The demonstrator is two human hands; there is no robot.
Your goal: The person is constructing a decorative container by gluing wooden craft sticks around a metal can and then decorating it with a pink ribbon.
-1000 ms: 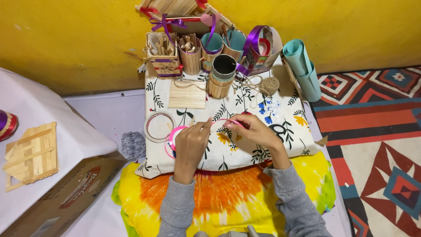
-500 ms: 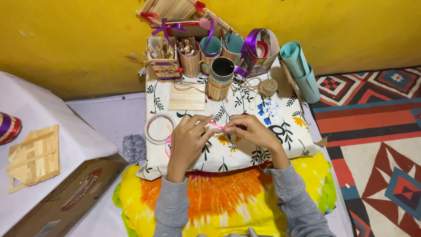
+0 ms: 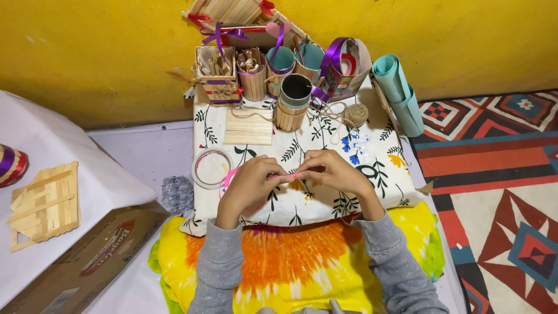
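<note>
**Both hands pinching a thin pink strip over the printed cloth**

I am looking down on two hands meeting just above the floral cloth (image 3: 302, 203). The left hand (image 3: 251, 185) is closing its thumb and forefinger on one end of a narrow pink strip (image 3: 283, 175); the right hand (image 3: 332, 170) is curling in over the other end, fingers bent and pinching too. The strip is spanning the small gap between the fingertips, and most of it is hidden by them.

I am judging the strip to be very light, thin and bendy, probably ribbon or tape, so it is likely to twist or slip; a fingertip pinch near each end, held taut, seems the surest hold.

Just left of the left hand, a clear tape ring (image 3: 212, 168) is lying flat, with a pink ring (image 3: 228, 179) partly under the wrist. Beyond the hands, a flat mat of wooden sticks (image 3: 249, 127) is lying, then a stick-clad cup (image 3: 292, 104) and a ball of twine (image 3: 355, 114). Farthest off, stick-built holders (image 3: 216, 72) and rolled teal paper (image 3: 398, 93) are standing against the yellow wall (image 3: 87, 52).
</note>
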